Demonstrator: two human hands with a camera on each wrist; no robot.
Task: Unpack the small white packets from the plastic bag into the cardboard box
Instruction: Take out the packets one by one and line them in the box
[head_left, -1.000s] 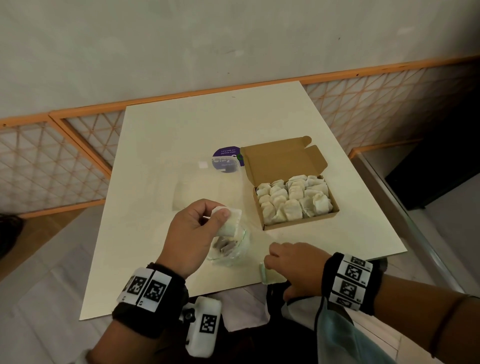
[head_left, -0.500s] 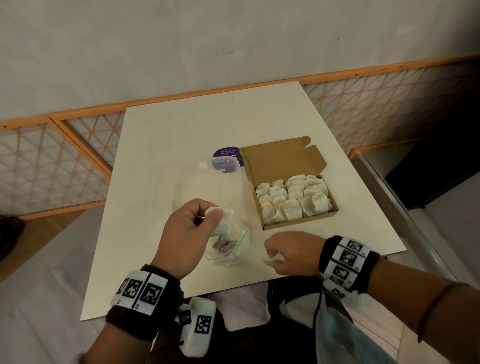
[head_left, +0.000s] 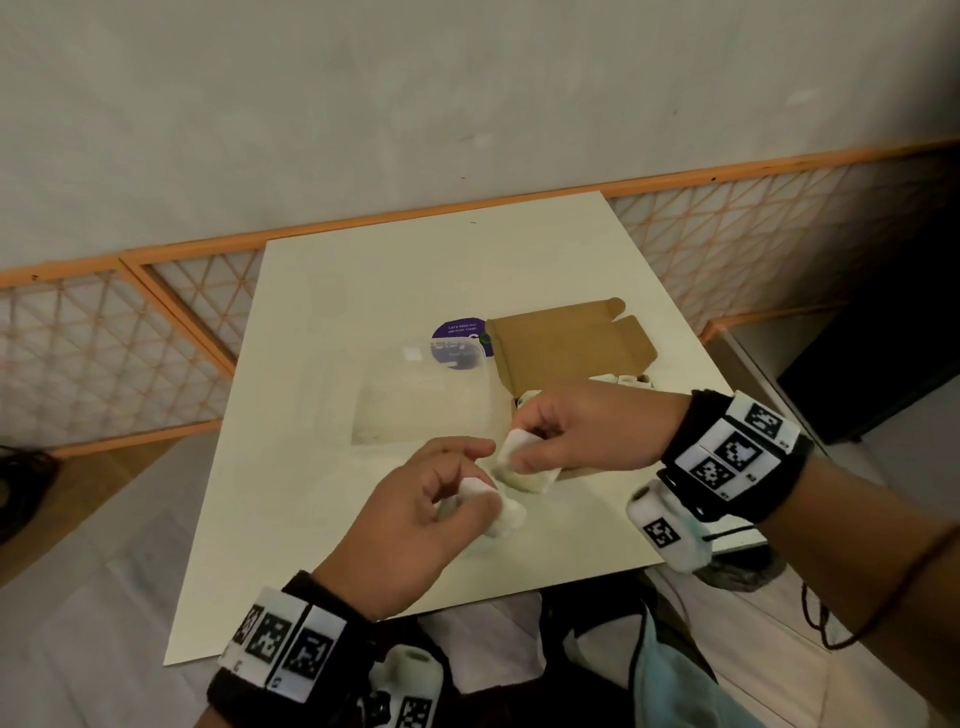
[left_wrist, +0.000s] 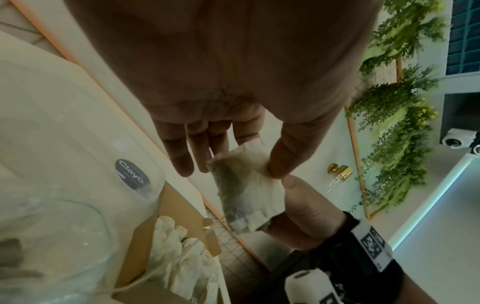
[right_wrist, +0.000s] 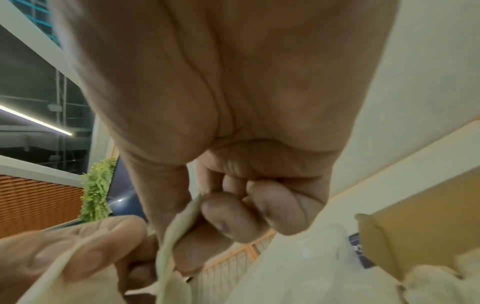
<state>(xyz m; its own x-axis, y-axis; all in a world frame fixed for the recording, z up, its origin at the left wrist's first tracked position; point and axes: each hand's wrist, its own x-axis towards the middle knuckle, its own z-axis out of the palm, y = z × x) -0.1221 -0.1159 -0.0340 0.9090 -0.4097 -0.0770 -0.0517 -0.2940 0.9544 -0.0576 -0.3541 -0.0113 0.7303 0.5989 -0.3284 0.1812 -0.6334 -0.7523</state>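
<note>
My left hand (head_left: 478, 488) pinches a small white packet (head_left: 501, 517) between thumb and fingers (left_wrist: 182, 162), just above the table's near part. My right hand (head_left: 524, 447) pinches a second white packet (head_left: 522, 460) right beside it, and the two packets touch. In the right wrist view that packet (right_wrist: 176, 232) sits edge-on between thumb and forefinger. The open cardboard box (head_left: 566, 343) lies behind my right hand, which hides most of it. Several white packets (left_wrist: 182, 257) fill it. The clear plastic bag (head_left: 421, 400) lies flat to the left of the box.
A purple round label (head_left: 460, 343) shows at the bag's far corner. The cream table (head_left: 322, 493) ends close to my wrists. An orange lattice railing (head_left: 104, 364) runs behind and beside it. Dark clothing (head_left: 597, 649) sits below the near edge.
My right hand has come up from the table's near edge with a packet and now meets my left hand in front of the box. My left hand has shifted right, off the bag.
</note>
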